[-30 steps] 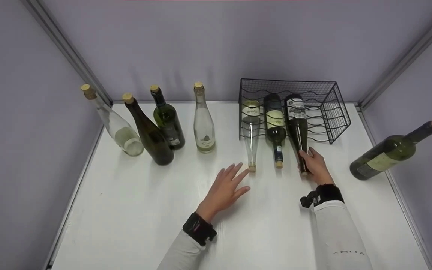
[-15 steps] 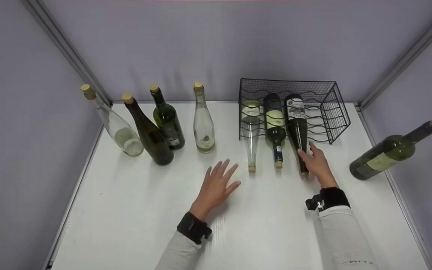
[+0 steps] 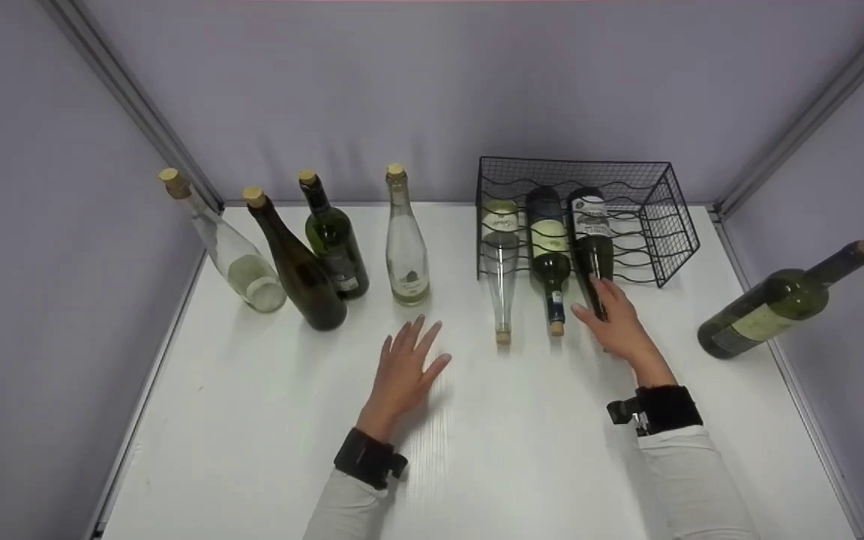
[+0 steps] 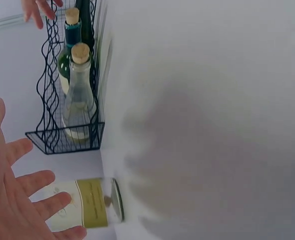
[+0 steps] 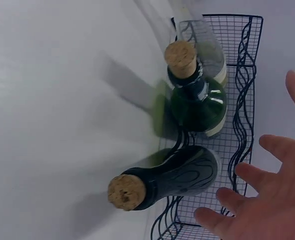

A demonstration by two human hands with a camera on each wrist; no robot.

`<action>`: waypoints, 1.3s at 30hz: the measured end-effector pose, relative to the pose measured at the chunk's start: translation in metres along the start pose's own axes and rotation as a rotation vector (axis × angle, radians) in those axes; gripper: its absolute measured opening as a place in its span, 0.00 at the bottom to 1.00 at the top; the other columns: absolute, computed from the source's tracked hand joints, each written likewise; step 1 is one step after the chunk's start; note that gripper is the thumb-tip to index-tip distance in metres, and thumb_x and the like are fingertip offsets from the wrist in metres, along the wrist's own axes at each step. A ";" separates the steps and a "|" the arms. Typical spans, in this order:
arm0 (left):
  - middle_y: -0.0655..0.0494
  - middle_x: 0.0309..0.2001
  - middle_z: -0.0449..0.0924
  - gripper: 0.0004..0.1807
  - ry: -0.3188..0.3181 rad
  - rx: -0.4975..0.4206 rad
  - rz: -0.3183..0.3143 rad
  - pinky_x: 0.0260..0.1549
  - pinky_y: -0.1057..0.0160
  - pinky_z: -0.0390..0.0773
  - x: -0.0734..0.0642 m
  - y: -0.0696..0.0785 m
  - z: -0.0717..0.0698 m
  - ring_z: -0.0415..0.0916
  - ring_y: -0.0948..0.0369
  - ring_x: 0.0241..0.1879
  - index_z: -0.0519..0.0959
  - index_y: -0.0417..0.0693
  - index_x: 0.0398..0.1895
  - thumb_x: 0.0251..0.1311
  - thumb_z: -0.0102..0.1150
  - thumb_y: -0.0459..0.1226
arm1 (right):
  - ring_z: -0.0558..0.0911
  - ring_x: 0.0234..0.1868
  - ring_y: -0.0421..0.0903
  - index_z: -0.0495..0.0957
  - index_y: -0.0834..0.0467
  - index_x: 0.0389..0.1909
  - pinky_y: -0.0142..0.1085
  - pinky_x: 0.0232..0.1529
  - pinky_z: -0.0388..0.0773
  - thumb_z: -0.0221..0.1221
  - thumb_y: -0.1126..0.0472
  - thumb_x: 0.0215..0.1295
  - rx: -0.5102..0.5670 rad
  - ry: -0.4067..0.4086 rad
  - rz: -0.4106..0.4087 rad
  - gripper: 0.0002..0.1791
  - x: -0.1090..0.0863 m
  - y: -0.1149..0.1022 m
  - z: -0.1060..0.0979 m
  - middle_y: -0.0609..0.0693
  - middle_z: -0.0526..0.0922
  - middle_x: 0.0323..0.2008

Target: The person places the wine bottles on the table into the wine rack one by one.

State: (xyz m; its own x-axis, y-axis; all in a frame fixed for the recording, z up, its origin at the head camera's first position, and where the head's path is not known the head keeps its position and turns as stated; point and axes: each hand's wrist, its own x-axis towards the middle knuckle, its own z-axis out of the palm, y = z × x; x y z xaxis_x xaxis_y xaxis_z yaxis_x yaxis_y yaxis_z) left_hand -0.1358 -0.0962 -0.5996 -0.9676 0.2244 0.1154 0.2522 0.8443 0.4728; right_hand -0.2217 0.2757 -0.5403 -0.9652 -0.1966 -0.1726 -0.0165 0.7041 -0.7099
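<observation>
My right hand (image 3: 616,322) hovers over the neck of a dark wine bottle (image 3: 595,251). In the right wrist view its fingers (image 5: 252,175) are spread and apart from that corked bottle. The bottle lies in a black wire rack (image 3: 672,255), neck toward me. Beside it in the rack lie a green wine bottle (image 3: 550,266) and a clear bottle (image 3: 502,262), both corked. My left hand (image 3: 400,379) is over the white table, fingers spread, holding nothing. It is nearest to an upright clear bottle (image 3: 407,259).
At the left stand a clear bottle (image 3: 248,266), a brown bottle (image 3: 304,281) and a green bottle (image 3: 338,255), all corked. Another green bottle (image 3: 766,311) stands at the right edge of the white table (image 3: 252,442). Walls rise behind and on both sides.
My right hand has let go of the dark bottle's neck and lifted over it. The left hand has moved left, away from the clear bottle's cork in the rack. The bottles stay put.
</observation>
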 end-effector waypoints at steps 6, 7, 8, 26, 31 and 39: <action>0.47 0.75 0.53 0.36 0.019 -0.028 -0.058 0.67 0.38 0.50 -0.007 -0.015 -0.006 0.50 0.46 0.73 0.59 0.55 0.76 0.72 0.35 0.62 | 0.41 0.74 0.69 0.47 0.59 0.78 0.66 0.67 0.42 0.52 0.41 0.72 -0.046 -0.003 -0.076 0.44 -0.007 -0.020 0.009 0.67 0.42 0.75; 0.47 0.75 0.53 0.37 0.024 -0.029 -0.068 0.67 0.37 0.50 -0.008 -0.018 -0.006 0.50 0.46 0.73 0.59 0.55 0.76 0.72 0.35 0.63 | 0.41 0.73 0.69 0.47 0.60 0.77 0.67 0.66 0.42 0.53 0.42 0.72 -0.052 -0.003 -0.092 0.44 -0.008 -0.023 0.011 0.68 0.42 0.75; 0.47 0.75 0.53 0.37 0.029 -0.031 -0.077 0.67 0.37 0.50 -0.009 -0.020 -0.007 0.50 0.46 0.73 0.59 0.55 0.76 0.72 0.35 0.63 | 0.42 0.73 0.69 0.48 0.60 0.77 0.67 0.66 0.43 0.53 0.42 0.72 -0.063 -0.002 -0.109 0.43 -0.009 -0.025 0.014 0.68 0.43 0.75; 0.39 0.74 0.54 0.36 0.138 -0.176 -0.230 0.67 0.40 0.52 -0.034 -0.064 -0.022 0.52 0.42 0.72 0.58 0.47 0.76 0.73 0.41 0.57 | 0.46 0.73 0.68 0.51 0.58 0.77 0.66 0.66 0.48 0.56 0.44 0.71 -0.058 -0.085 -0.232 0.42 -0.010 -0.061 0.053 0.66 0.47 0.75; 0.36 0.73 0.55 0.40 0.165 -0.216 -0.299 0.68 0.45 0.52 -0.037 -0.073 -0.029 0.52 0.43 0.72 0.55 0.40 0.76 0.72 0.45 0.57 | 0.46 0.74 0.67 0.51 0.55 0.77 0.67 0.65 0.48 0.56 0.41 0.69 -0.060 -0.119 -0.230 0.43 -0.011 -0.070 0.065 0.65 0.46 0.75; 0.35 0.72 0.56 0.41 0.252 -0.266 -0.426 0.67 0.47 0.56 -0.041 -0.087 -0.037 0.55 0.43 0.71 0.52 0.34 0.75 0.71 0.50 0.53 | 0.49 0.74 0.64 0.54 0.53 0.77 0.69 0.65 0.44 0.56 0.40 0.69 -0.068 -0.141 -0.278 0.42 -0.013 -0.080 0.082 0.61 0.51 0.75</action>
State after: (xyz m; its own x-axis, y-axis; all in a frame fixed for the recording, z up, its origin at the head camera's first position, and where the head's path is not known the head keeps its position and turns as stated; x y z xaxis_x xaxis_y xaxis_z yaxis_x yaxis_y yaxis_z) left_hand -0.1182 -0.1971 -0.6136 -0.9640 -0.2602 0.0555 -0.1407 0.6759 0.7235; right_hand -0.1862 0.1662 -0.5374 -0.8755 -0.4774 -0.0747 -0.2967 0.6531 -0.6968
